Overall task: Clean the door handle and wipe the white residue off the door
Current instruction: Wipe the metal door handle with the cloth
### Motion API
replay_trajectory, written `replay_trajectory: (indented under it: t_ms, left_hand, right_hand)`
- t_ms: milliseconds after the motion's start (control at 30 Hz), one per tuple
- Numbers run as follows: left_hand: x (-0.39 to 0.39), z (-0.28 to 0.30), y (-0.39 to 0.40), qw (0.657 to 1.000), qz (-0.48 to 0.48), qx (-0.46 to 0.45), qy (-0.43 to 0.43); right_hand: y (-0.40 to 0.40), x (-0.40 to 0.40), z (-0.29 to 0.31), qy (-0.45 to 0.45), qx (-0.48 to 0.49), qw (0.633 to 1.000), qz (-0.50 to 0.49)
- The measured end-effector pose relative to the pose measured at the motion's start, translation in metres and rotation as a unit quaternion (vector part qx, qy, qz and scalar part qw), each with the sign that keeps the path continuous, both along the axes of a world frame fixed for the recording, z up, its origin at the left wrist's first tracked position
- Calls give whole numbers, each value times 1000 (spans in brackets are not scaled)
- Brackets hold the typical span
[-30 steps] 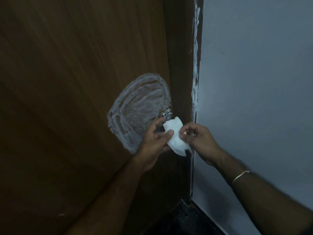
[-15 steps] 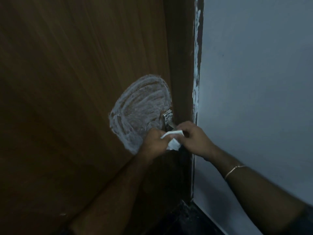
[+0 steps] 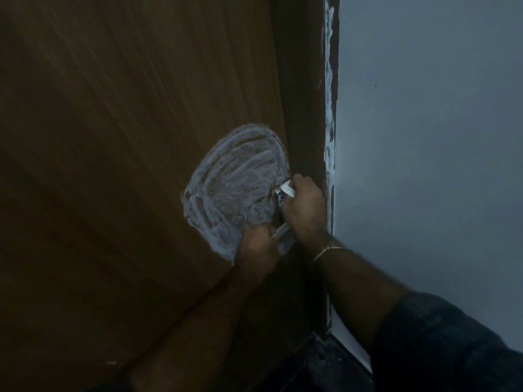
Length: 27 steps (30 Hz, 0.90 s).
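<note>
A round patch of white residue (image 3: 235,188) is smeared on the brown wooden door (image 3: 127,137), just left of the metal door handle (image 3: 280,195). My right hand (image 3: 307,210) grips a white cloth (image 3: 288,190) wrapped over the handle, with bits of cloth showing above and below the fist. Below the handle, my left hand (image 3: 259,244) is curled around the cloth's lower end (image 3: 284,240). Most of the handle is hidden by my hands.
The dark door frame (image 3: 305,108) runs up beside the handle, its edge streaked with white paint (image 3: 329,123). A grey-blue wall (image 3: 424,137) fills the right side. Dark floor (image 3: 311,369) shows at the bottom.
My right hand has moved up onto the handle with the cloth wrapped over it. My left hand has dropped slightly below the handle, and the cloth is now mostly hidden.
</note>
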State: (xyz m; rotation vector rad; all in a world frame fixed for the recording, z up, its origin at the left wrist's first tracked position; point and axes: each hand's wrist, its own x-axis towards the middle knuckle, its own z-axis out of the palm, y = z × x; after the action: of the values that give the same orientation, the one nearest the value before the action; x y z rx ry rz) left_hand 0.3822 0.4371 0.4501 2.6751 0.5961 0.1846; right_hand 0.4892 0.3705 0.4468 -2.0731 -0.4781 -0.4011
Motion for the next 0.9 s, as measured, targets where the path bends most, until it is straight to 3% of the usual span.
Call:
replay_trajectory:
  t_ms: [233,400,600,700,800,900]
  left_hand:
    - [2,2,4,999,-38,16,-4]
    - [1,4,7,999,-23,-23,-12]
    - [4,4,10,1000,-15,-5,14]
    - [5,5,11,1000,-19,4,4]
    - [6,4,12,1000,-18,-2,18]
    - [8,4,12,1000,-10,-19,18]
  right_hand:
    - [5,-24,-32,-35,30,995,86]
    - [14,-12,-27,85,154,984,-10]
    - [14,-5,-29,70,149,986,7]
    - [15,-11,-25,1,155,988,17]
    - [11,-5,-21,-106,63,988,88]
    - [8,6,-13,-102,43,993,51]
